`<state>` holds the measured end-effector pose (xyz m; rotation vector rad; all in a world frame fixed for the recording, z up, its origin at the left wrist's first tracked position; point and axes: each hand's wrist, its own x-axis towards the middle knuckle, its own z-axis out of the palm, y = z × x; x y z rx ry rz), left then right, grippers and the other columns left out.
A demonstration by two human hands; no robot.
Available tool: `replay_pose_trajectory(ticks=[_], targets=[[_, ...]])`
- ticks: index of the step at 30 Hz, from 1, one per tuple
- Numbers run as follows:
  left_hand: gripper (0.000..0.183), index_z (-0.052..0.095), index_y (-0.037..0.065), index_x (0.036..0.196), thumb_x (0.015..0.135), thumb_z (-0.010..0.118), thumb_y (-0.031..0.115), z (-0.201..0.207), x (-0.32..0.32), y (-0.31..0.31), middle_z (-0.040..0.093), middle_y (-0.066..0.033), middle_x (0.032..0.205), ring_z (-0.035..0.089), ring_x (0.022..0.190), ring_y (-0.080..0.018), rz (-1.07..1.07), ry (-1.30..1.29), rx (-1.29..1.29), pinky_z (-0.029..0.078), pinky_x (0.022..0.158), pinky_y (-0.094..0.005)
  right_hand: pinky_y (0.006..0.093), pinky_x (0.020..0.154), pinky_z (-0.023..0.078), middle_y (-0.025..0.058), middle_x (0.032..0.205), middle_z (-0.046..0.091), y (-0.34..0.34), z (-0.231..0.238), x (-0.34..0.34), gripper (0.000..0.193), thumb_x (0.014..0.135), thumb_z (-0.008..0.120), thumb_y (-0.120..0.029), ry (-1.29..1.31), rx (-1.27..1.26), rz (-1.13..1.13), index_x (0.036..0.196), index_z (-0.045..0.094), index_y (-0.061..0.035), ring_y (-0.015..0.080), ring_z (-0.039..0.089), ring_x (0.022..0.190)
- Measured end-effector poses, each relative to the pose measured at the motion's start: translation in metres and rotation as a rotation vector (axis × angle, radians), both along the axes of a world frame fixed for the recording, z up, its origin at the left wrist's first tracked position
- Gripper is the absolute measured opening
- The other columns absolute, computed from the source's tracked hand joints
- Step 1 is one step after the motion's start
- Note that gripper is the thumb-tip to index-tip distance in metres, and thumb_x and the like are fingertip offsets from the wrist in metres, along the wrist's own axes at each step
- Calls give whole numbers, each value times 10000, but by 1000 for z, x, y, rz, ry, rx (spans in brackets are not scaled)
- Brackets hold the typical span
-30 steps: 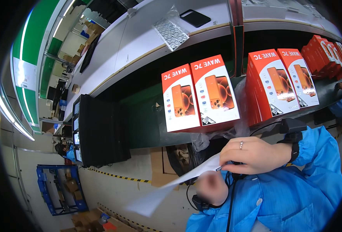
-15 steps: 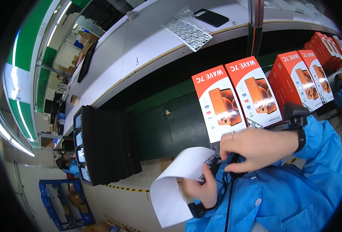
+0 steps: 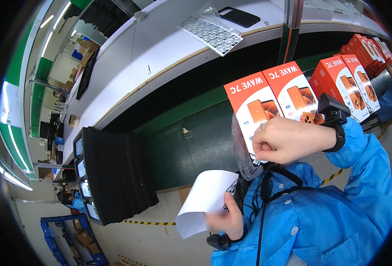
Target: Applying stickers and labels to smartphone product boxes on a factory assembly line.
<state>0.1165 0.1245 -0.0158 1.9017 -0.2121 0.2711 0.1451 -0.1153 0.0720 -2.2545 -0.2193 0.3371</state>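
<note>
We see the white sheet [image 3: 200, 193] low and near the middle, curled into a loose arch, its visible length running from upper right to lower left. Our left hand [image 3: 230, 221] clamps its right side, thumb on top (the other fingers blur). Our right hand [image 3: 287, 139] is curled in, fingers together, in front of the 2 nearest boxes [image 3: 244, 104]; we cannot tell whether something is pinched there. Those boxes have long axes slanting from upper left to lower right, red ends away from us, contents hidden. Their card looks smooth and glossy, beside crumpled clear plastic [image 3: 245, 155] and the dark green bench [image 3: 173, 146].
</note>
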Motion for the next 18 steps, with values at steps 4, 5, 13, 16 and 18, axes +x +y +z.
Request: replay_pose_trajectory(ticks=[4,5,13,16,18], targets=[[391,403,-89,1204,868,581,1,1,-1,-3,572,-214,1076,622,910,-241,-12,-6,-30,514,774,-324,353,579,466,133,633,591,-1,-2,-1,147,773,605,-115,-23,-20,12,751,620,30,272,597,595],[400,394,-89,1211,868,579,1,-1,-2,-2,569,-218,1084,622,918,-247,-9,-8,-36,518,781,-327,353,579,466,133,633,591,-2,-2,-2,147,773,605,-115,-25,-19,12,751,620,30,272,597,595],[419,377,-83,1230,872,575,6,2,-5,-3,555,-229,1115,622,943,-262,-22,-31,-84,529,801,-326,356,589,471,137,617,594,-1,-6,-4,157,773,592,-121,-62,4,-2,722,612,26,284,602,600],[413,382,-82,1226,872,575,7,3,-5,-5,553,-230,1118,622,945,-258,-27,-53,-73,528,800,-325,353,585,469,152,699,584,0,-6,-8,175,777,609,-156,-84,-41,14,782,571,15,278,602,630],[427,387,-83,1227,859,591,-5,-1,-5,-5,552,-230,1125,626,926,-253,-24,-89,-66,534,776,-314,346,581,466,151,757,555,3,-11,-13,192,769,629,-159,-205,-86,-46,820,536,1,269,594,639]])
